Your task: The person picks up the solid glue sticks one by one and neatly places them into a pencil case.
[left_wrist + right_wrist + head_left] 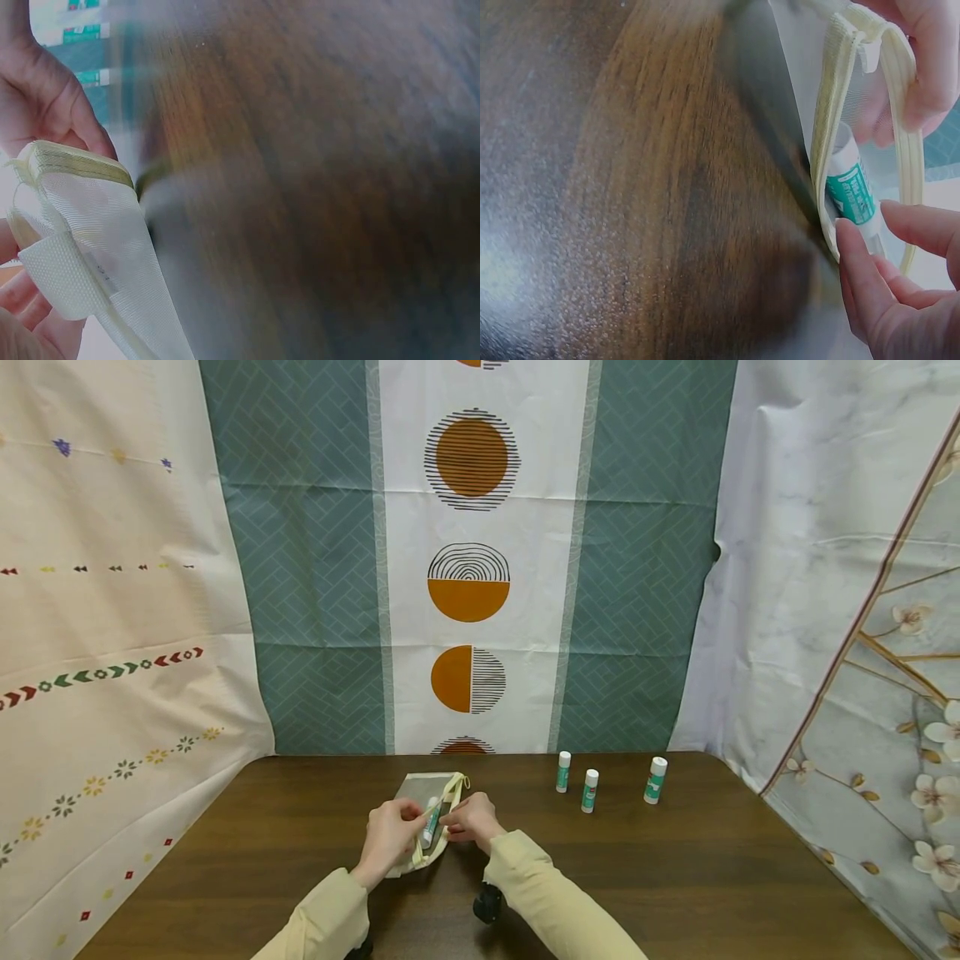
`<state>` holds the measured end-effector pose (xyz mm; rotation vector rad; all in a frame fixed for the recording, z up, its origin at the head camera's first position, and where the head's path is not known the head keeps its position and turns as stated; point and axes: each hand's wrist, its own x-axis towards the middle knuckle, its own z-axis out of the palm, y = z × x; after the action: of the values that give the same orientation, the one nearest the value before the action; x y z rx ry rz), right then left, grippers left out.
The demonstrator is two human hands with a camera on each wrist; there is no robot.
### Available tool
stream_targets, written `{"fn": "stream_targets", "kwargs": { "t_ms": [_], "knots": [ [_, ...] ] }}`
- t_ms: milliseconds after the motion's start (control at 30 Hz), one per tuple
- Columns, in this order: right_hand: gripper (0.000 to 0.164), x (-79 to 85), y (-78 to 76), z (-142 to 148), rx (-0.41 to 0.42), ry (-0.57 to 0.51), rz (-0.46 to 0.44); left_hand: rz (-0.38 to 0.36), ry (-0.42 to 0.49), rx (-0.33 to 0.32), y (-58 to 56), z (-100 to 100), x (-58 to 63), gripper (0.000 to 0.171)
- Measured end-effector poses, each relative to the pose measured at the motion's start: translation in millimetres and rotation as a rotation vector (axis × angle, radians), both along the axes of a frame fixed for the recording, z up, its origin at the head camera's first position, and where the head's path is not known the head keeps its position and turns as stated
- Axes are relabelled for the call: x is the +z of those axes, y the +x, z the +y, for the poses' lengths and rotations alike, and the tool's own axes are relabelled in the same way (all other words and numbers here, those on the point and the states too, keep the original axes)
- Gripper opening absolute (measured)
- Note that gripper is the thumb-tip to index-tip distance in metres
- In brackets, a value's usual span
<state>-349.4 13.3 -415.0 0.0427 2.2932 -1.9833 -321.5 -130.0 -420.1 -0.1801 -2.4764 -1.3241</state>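
A pale yellow-edged mesh zipper pouch lies on the table in front of me, its mouth spread apart. Inside it is a white and green glue stick, slanting along the opening. My left hand pinches one zipper edge, thumb on one face and fingers behind the mesh. At the other edge is my right hand; in the right wrist view its thumb and fingers are spread on either side of the glue stick's lower end, fingertips at the pouch rim. A fabric tab shows on the pouch's end in the left wrist view.
On the right side of the brown wooden table stand three more glue sticks: one, a second nearer me, and a larger one farther right. Patterned curtains hang behind the table and along both sides.
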Motion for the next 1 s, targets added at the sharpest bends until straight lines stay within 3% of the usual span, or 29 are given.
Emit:
{"fn": "stream_targets", "kwargs": {
  "t_ms": [600,1000],
  "knots": [
    [0.021,5.6,0.5,19,0.047,-0.016,-0.014,0.036,-0.022,0.004,2.1,-1,-0.4,0.008],
    [0.021,7.9,-1.9,37,0.066,-0.016,0.023,0.059,-0.024,-0.012,2.8,-1,-0.1,0.008]
  ]
}}
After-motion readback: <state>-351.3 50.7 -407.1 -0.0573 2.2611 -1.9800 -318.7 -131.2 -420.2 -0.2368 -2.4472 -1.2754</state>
